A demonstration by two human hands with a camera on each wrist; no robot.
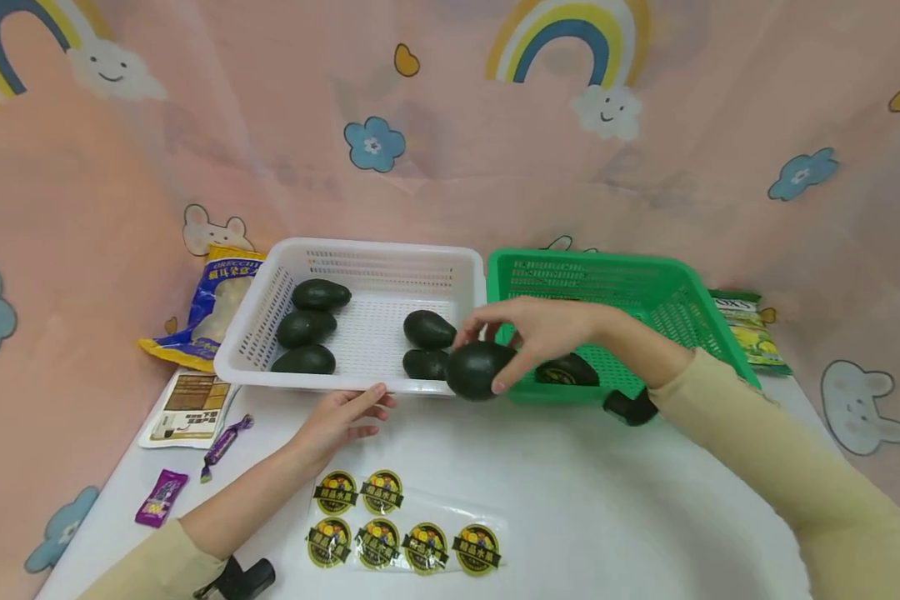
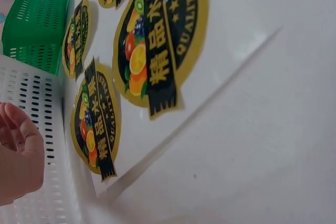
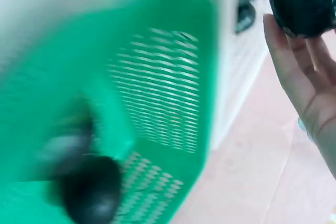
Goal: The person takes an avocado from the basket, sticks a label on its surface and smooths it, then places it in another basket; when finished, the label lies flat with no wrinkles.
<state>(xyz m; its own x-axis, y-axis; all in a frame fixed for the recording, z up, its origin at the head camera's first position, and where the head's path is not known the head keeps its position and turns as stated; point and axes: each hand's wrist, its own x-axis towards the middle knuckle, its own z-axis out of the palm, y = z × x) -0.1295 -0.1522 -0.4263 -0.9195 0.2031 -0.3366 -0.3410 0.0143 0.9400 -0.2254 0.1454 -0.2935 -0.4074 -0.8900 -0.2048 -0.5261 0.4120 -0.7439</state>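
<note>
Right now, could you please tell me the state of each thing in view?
Right hand: grips avocado, lifted between the baskets.
Left hand: open, fingertips at white basket rim.
White basket: five avocados inside.
Green basket: one avocado inside.
Sticker sheet: flat, six stickers on it.

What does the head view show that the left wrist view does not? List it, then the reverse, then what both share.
Head only: the right hand gripping a dark round avocado by the baskets, five dark avocados in the white plastic basket, one more avocado in the green plastic basket, and snack packets at the table's left.

Left wrist only: the printed fruit and lettering on the round yellow-and-black stickers.

Both: the sticker sheet, white basket, green basket and left hand, which rests beside the white basket.
</note>
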